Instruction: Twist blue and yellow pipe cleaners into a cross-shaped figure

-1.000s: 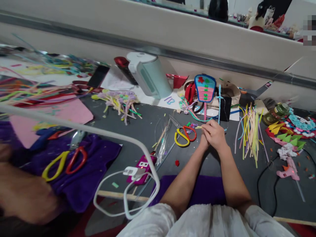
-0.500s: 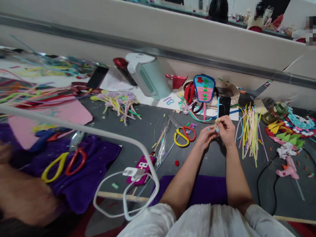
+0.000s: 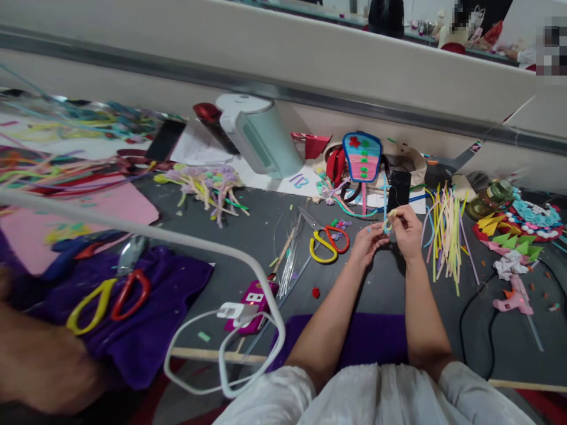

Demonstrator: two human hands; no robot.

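Both my hands meet above the dark table in the middle right. My left hand [image 3: 368, 243] pinches the lower end of a light blue pipe cleaner [image 3: 385, 198], which stands upright from the fingers. My right hand [image 3: 406, 229] is closed on a pale yellow pipe cleaner [image 3: 391, 213] that loops against the blue one. The fingers hide how the two are joined. Left of my hands lie scissors [image 3: 325, 241] with one yellow and one red handle. To the right is a bundle of yellow, pink and purple pipe cleaners [image 3: 448, 242].
A pink glue gun [image 3: 514, 298] with a black cord lies at the right, near a glass jar [image 3: 496, 198]. A pale green kettle [image 3: 263, 139] stands at the back. A white cable [image 3: 248, 260] crosses the left foreground. Another person's arm [image 3: 44, 354] is at the lower left.
The yellow pipe cleaner now shows as a more open loop beside the blue one. My hands stay in nearly the same place; the view has shifted slightly.
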